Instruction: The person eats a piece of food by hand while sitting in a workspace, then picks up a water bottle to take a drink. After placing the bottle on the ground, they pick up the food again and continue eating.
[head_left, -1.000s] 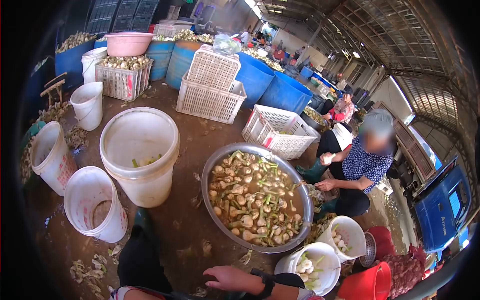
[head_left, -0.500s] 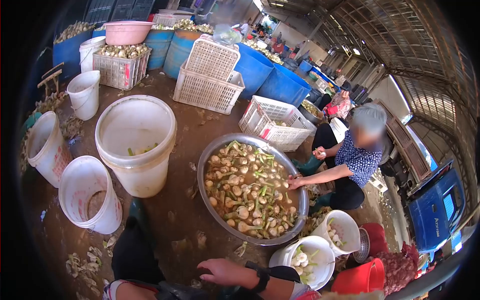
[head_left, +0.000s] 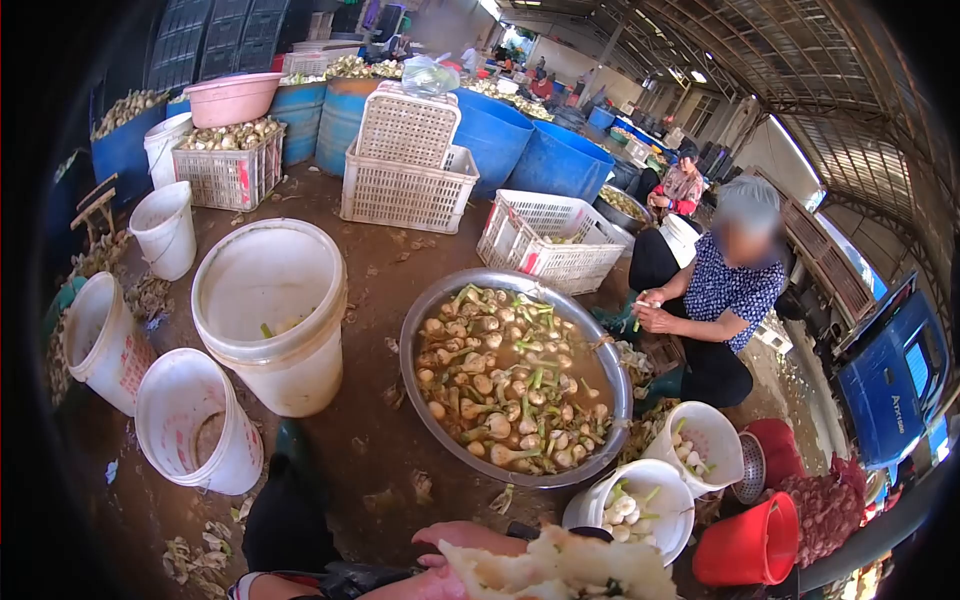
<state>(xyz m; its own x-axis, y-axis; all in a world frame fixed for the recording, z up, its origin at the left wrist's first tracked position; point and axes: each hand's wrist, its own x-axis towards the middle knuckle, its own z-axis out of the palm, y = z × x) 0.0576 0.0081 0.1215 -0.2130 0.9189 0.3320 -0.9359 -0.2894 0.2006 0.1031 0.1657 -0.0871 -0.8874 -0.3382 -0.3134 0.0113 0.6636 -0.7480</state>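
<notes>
At the bottom edge, my left hand (head_left: 438, 583) holds a pale, torn piece of flatbread (head_left: 560, 570) with bits of filling showing, close to the camera. Just above it, my right hand (head_left: 470, 537) has its fingers loosely apart and nothing visible in them; the bread partly covers its wrist and dark wristband. Ahead lies a wide metal basin (head_left: 412, 350) of murky water and bulbs with green stems (head_left: 500, 425). A co-worker (head_left: 735, 280) sits at its right side, both hands raised around a small pale item.
White buckets (head_left: 270, 350) stand on the left. Two buckets of peeled bulbs (head_left: 628, 510), a red bucket (head_left: 745, 545) and a mesh sack (head_left: 820, 510) are at lower right. Crates (head_left: 550, 245) and blue tubs (head_left: 565, 165) stand behind the basin. A blue truck (head_left: 890, 380) is far right.
The bread has come into view in my left hand. My right hand is now partly behind it. The co-worker's hand has left the basin and joined the other. The view has shifted slightly.
</notes>
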